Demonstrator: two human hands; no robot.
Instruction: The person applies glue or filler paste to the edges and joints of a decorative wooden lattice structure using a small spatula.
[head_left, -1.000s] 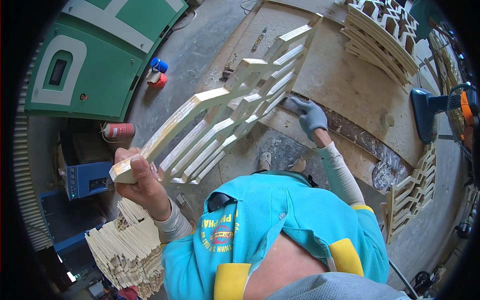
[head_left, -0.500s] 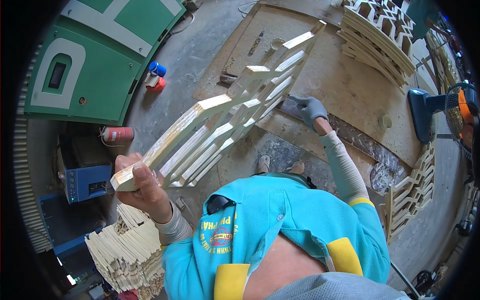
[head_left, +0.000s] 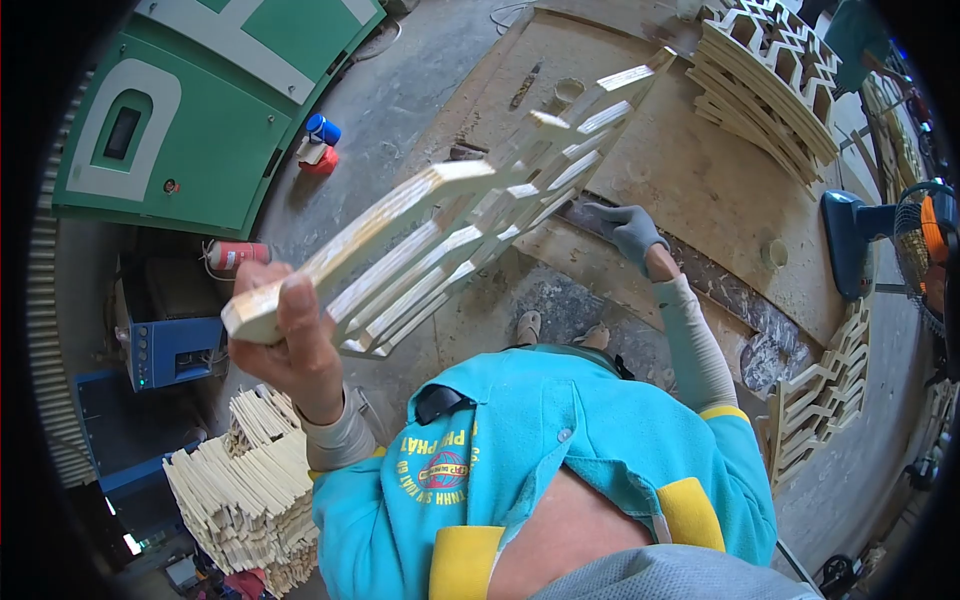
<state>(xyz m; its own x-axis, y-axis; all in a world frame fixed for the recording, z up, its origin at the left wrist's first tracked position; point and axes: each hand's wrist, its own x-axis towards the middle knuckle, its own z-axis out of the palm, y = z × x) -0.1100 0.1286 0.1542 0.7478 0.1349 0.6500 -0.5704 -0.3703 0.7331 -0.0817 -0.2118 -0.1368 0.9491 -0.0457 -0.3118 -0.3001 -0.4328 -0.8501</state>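
A pale wooden lattice frame (head_left: 440,220) slants up from lower left to upper right, its far end over the worktable (head_left: 700,180). Bare-skinned, my left hand (head_left: 290,335) grips its near end, with the thumb on top and the fingers wrapped round the bar. My right hand (head_left: 635,238) wears a grey glove and is just right of the lattice, above the dark strip (head_left: 700,272) at the table's near edge. Its fingers are stretched out to the left, with nothing seen in them.
Lattice pieces stand stacked at the upper right (head_left: 765,90) and lower right (head_left: 825,395). A fan (head_left: 915,250) is at the far right. Thin wood strips (head_left: 250,490) lie piled at lower left, below a blue machine (head_left: 175,350). Green cabinet (head_left: 180,130) stands upper left.
The near end of the lattice and my left hand have risen slightly in view. My right hand has moved a little right and down, away from the lattice, and its fingers have spread.
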